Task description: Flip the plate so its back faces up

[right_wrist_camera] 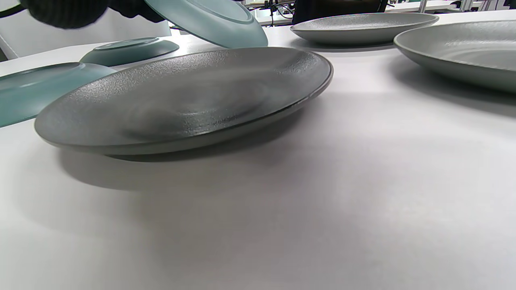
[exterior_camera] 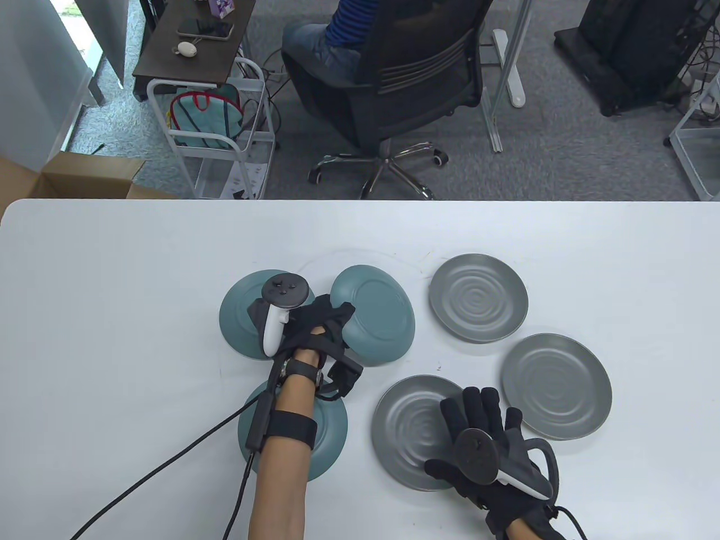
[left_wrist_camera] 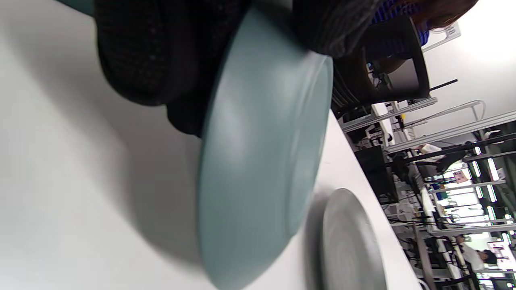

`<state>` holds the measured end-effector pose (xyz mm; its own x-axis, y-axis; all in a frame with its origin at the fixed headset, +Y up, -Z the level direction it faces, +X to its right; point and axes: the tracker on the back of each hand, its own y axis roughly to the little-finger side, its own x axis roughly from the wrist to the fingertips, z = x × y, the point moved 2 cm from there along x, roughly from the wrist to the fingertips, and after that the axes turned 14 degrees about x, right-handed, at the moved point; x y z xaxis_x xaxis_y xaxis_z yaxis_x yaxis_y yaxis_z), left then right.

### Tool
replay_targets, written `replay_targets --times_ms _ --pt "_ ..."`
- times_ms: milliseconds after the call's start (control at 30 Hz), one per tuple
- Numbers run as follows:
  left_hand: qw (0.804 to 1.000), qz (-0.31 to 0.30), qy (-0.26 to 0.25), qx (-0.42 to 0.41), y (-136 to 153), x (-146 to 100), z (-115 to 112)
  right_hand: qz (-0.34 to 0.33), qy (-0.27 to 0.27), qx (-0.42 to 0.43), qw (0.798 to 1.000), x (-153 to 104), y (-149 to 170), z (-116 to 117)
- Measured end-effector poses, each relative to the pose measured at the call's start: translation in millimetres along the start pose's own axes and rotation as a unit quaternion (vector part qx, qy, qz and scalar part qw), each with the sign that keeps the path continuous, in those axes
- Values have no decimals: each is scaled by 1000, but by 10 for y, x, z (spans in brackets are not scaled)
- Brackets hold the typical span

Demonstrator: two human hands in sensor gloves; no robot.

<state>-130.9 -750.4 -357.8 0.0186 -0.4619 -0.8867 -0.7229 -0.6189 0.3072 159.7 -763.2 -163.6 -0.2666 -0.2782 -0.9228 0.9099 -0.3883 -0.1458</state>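
Note:
My left hand [exterior_camera: 336,316] grips the left rim of a teal plate [exterior_camera: 376,315] and holds it tilted, back side showing, with its right edge down by the table. In the left wrist view the gloved fingers [left_wrist_camera: 161,52] clamp that plate's rim [left_wrist_camera: 262,161]. In the right wrist view the plate [right_wrist_camera: 209,20] hangs slanted above the table. My right hand [exterior_camera: 478,408] lies open with fingers spread over the right part of the nearest grey plate [exterior_camera: 410,430], which is face up and also fills the right wrist view [right_wrist_camera: 181,100].
Two more teal plates lie back up: one at the left [exterior_camera: 242,315], one under my left forearm [exterior_camera: 326,436]. Two more grey plates lie face up at the right [exterior_camera: 478,304] [exterior_camera: 557,385]. A person sits in an office chair [exterior_camera: 416,84] beyond the table's far edge.

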Motion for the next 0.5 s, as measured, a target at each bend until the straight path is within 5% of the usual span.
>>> replay_targets --times_ms 500 --pt "993 64 -23 93 135 91 -162 2 -2 -2 1000 6 -7 5"
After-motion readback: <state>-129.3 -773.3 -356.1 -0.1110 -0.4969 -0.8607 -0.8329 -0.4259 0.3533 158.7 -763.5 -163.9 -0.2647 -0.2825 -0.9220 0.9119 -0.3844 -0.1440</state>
